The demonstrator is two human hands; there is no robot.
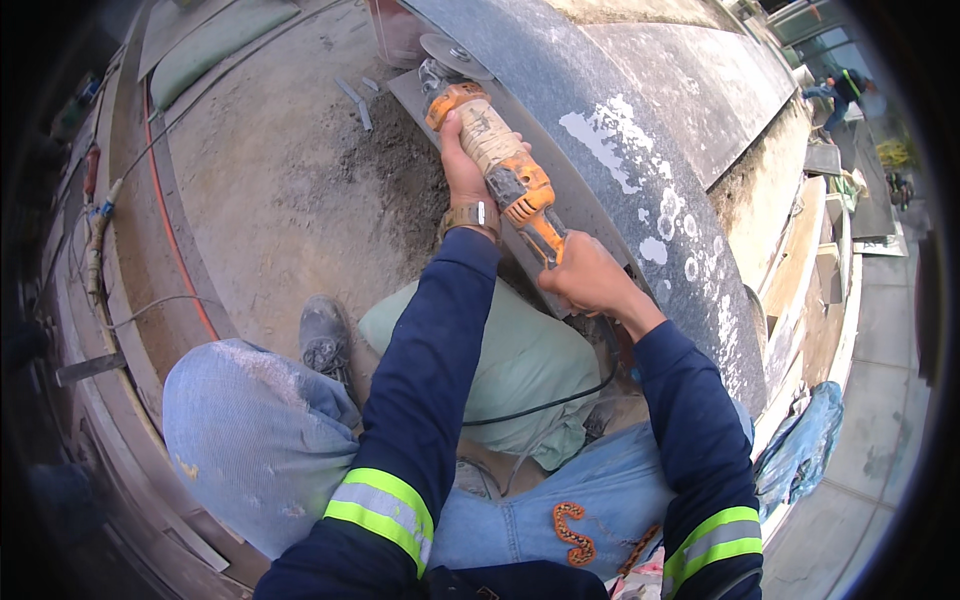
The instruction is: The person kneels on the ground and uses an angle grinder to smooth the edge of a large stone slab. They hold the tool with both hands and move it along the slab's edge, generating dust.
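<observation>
An orange angle grinder (490, 142), its body wrapped in pale tape, is held between my two hands. My left hand (463, 165) is closed round the taped body near the head. Around the rear handle my right hand (592, 278) is wrapped. The grinder's round disc (457, 57) lies over the edge of a long grey slab (590, 110) spotted with white patches; whether it touches or spins I cannot tell. A dark power cord (545, 405) curves away beneath my right hand. Under my forearms lies a pale green sack (520, 370).
Thin offcut strips (354, 103) lie on the dusty ground at left. An orange hose (170, 225) and a cable connector (103, 205) run along the left boards. Blue plastic sheeting (805, 435) lies at right. Another person (845, 92) bends over far right.
</observation>
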